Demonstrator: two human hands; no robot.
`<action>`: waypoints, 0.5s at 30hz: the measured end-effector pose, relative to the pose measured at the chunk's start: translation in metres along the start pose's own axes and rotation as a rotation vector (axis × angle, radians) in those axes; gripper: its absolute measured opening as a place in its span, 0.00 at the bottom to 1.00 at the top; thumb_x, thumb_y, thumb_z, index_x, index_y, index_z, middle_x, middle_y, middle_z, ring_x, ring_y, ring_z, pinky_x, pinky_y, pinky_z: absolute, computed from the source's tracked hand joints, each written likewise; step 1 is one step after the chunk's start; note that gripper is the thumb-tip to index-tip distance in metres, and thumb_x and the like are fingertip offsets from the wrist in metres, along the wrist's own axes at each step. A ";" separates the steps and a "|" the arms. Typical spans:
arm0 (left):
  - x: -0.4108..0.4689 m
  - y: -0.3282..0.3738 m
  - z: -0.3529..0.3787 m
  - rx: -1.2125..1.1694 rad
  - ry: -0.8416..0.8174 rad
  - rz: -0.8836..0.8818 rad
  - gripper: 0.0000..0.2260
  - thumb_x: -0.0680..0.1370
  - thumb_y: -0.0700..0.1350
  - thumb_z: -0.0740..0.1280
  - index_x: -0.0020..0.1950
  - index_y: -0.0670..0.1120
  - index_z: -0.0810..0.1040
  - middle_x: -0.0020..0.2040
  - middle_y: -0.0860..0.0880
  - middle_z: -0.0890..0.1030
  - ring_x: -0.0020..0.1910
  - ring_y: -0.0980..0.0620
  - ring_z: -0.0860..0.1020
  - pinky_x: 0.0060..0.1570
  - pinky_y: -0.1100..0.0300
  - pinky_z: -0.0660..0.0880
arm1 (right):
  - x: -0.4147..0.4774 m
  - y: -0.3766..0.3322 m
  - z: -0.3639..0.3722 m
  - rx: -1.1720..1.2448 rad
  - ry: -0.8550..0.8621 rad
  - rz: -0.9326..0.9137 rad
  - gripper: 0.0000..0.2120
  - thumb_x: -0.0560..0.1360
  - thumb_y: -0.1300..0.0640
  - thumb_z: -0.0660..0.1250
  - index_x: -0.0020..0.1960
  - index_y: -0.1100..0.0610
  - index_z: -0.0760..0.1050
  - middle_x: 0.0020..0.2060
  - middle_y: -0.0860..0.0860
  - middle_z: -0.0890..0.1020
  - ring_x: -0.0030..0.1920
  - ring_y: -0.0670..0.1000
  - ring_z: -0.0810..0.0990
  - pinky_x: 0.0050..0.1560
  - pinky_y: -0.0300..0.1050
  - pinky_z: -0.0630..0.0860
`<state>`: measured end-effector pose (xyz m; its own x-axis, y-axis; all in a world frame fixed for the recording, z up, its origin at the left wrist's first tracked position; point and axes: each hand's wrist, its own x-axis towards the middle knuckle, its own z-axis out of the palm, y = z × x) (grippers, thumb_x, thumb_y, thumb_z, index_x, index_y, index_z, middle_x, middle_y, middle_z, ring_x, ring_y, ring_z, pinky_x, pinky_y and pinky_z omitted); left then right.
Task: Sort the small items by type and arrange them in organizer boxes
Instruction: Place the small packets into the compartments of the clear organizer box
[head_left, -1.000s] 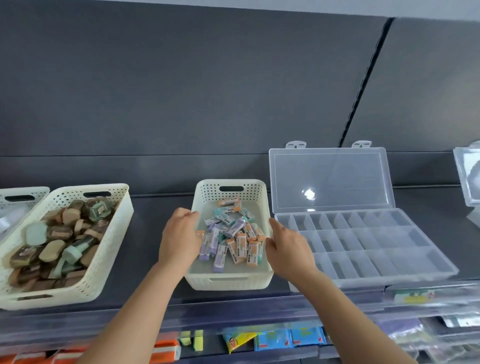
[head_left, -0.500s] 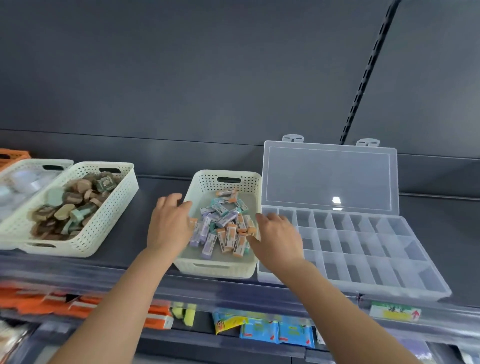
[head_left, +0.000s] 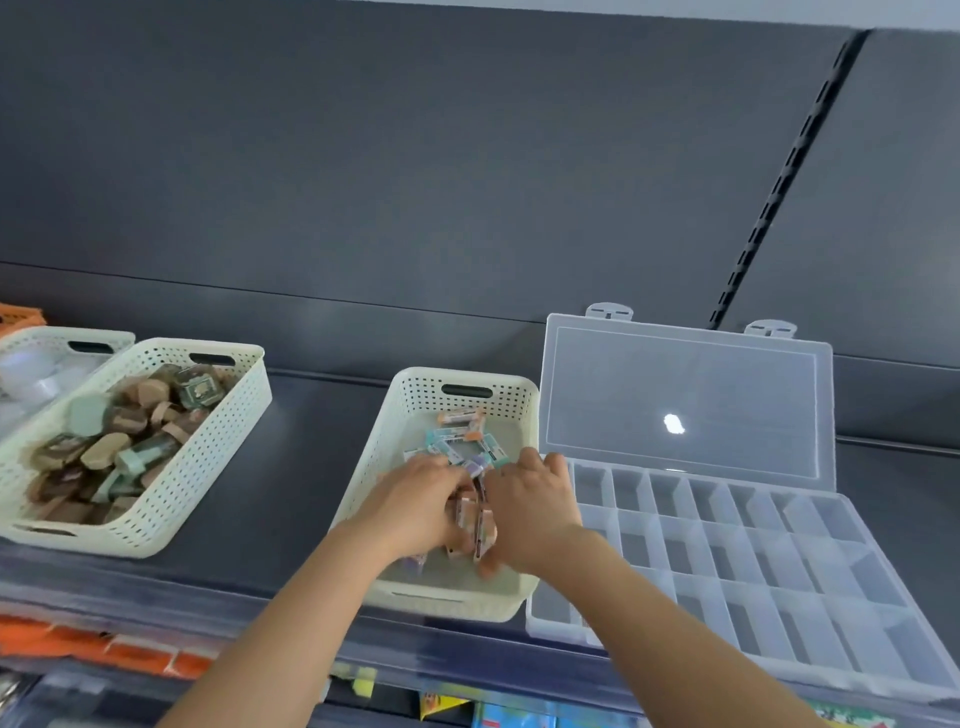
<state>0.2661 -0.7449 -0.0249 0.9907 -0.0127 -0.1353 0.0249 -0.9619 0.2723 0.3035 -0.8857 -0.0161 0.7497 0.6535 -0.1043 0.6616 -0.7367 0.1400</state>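
Note:
A cream perforated basket (head_left: 410, 415) on the dark shelf holds several small boxed erasers (head_left: 470, 441) in orange, teal and purple. Both my hands are inside it. My left hand (head_left: 415, 506) and my right hand (head_left: 532, 506) press toward each other over the pile, with several erasers bunched between them. To the right lies a clear compartment organizer box (head_left: 769, 566), lid open and leaning on the back wall, its cells holding nothing.
A second cream basket (head_left: 208, 467) of brown and green items stands at the left, another white basket (head_left: 67, 343) behind it. The shelf's front edge runs below the baskets, with packaged goods on the lower shelf.
Both hands have moved from the basket's side rims into the basket and closed together on the pile of erasers. The view has tilted up and shifted.

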 end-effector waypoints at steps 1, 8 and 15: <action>0.002 -0.001 0.000 -0.055 0.019 -0.013 0.19 0.67 0.52 0.76 0.53 0.51 0.74 0.47 0.55 0.73 0.45 0.54 0.71 0.42 0.60 0.70 | 0.001 0.002 0.001 0.050 0.040 0.008 0.25 0.66 0.39 0.71 0.55 0.53 0.73 0.48 0.50 0.78 0.56 0.52 0.68 0.56 0.49 0.60; 0.012 -0.003 -0.016 -0.482 0.158 -0.102 0.07 0.71 0.44 0.74 0.43 0.52 0.77 0.41 0.54 0.81 0.40 0.54 0.80 0.42 0.58 0.77 | -0.001 0.026 0.000 0.562 0.315 0.053 0.07 0.70 0.52 0.70 0.45 0.52 0.75 0.41 0.49 0.81 0.45 0.50 0.76 0.51 0.44 0.70; 0.035 0.052 -0.037 -0.611 0.404 0.012 0.05 0.71 0.40 0.73 0.42 0.49 0.80 0.38 0.55 0.81 0.37 0.58 0.78 0.40 0.65 0.74 | -0.015 0.089 -0.016 0.846 0.579 0.191 0.05 0.71 0.57 0.72 0.44 0.55 0.76 0.35 0.48 0.81 0.37 0.49 0.78 0.38 0.42 0.75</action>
<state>0.3070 -0.7848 0.0198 0.9605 0.1931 0.2004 -0.0327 -0.6369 0.7703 0.3511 -0.9582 0.0133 0.8691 0.3319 0.3669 0.4946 -0.5719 -0.6544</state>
